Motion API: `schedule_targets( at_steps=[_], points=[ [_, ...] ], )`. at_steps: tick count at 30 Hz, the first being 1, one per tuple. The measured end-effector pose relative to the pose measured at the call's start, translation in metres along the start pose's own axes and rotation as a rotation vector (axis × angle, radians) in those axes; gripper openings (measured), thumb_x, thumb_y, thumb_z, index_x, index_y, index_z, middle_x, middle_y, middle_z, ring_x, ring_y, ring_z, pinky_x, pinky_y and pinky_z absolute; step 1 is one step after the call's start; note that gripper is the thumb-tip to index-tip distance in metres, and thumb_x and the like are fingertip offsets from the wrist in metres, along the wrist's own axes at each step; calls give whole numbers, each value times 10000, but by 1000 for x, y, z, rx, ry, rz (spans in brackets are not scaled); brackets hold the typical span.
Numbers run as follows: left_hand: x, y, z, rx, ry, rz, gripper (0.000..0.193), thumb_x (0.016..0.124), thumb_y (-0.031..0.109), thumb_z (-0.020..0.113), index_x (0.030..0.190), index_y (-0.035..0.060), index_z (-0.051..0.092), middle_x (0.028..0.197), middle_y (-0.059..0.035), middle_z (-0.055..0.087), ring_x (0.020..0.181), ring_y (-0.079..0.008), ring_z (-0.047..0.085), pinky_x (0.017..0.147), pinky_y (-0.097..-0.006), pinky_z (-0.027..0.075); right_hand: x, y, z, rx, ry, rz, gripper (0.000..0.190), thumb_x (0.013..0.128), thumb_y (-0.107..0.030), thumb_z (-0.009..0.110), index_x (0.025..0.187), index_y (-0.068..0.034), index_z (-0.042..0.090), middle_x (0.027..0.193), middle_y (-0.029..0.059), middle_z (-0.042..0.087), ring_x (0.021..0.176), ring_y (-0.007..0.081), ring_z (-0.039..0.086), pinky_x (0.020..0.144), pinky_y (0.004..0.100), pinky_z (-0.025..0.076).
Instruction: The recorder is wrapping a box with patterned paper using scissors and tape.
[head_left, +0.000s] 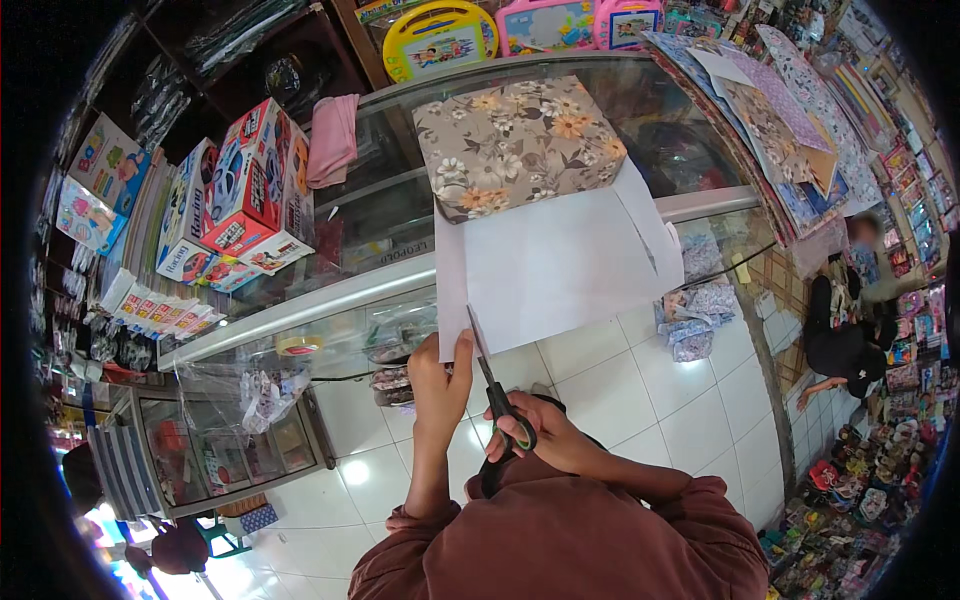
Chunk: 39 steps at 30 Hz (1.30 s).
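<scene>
A box covered in floral paper (517, 150) rests on the glass counter. From its near side a sheet of wrapping paper, white side up (551, 262), extends past the counter's metal edge. My left hand (442, 375) pinches the near left corner of the sheet between thumb and fingers. Scissors with black and green handles (499, 397) are in my right hand (536, 427), their blades at the sheet's left part, beside my left thumb. A slit or fold line runs up the paper from the blade tips; which one I cannot tell.
Toy car boxes (255, 187) and a pink cloth (332, 140) lie on the counter's left. Patterned paper sheets (780, 112) are stacked at the right. A roll of tape (298, 346) is at lower left. A person in black (840, 337) is at far right.
</scene>
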<state>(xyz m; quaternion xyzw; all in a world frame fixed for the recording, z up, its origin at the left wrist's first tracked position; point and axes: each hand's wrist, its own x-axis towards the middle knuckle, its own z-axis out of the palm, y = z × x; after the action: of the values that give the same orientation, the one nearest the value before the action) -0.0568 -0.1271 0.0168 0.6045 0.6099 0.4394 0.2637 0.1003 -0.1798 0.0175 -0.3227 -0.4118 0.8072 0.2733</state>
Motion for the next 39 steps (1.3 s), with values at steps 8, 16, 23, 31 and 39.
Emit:
schedule_targets(
  at_steps=[8, 16, 23, 31, 39],
  points=[
    [-7, 12, 4, -90, 44, -23, 279, 858, 154, 537, 687, -66, 526, 543, -138, 477, 435, -231, 422, 445, -348, 323, 7, 0, -5, 76, 48, -94, 294, 936, -250, 499, 1063, 14, 481, 766, 85, 621, 680, 133, 623, 537, 199, 393],
    [-12, 7, 1, -83, 29, -63, 261, 854, 138, 545, 687, -63, 529, 542, -131, 483, 452, -209, 432, 457, -344, 327, 17, -9, -5, 54, 69, -116, 305, 937, -276, 496, 1028, 15, 503, 746, 85, 616, 644, 121, 609, 503, 195, 380],
    [-14, 5, 2, -79, 84, -12, 249, 846, 134, 549, 700, -68, 544, 561, -153, 513, 463, -238, 462, 469, -348, 343, 29, -16, -10, -7, 117, -128, 331, 933, -302, 501, 972, 26, 515, 731, 102, 608, 616, 125, 597, 487, 204, 383],
    [-16, 6, -1, -63, 125, 63, 223, 845, 117, 541, 713, -62, 554, 553, -120, 511, 465, -167, 468, 454, -322, 345, 46, -12, -16, 58, 183, -162, 349, 922, -338, 513, 924, 11, 524, 726, 92, 606, 617, 123, 609, 481, 195, 398],
    [-19, 13, 2, -260, 92, -94, 219, 847, 121, 535, 716, -53, 560, 536, -67, 503, 465, -116, 449, 437, -292, 327, 67, -15, -22, -42, 190, -198, 381, 895, -380, 548, 903, 1, 539, 738, 50, 586, 618, 103, 603, 446, 194, 386]
  ],
)
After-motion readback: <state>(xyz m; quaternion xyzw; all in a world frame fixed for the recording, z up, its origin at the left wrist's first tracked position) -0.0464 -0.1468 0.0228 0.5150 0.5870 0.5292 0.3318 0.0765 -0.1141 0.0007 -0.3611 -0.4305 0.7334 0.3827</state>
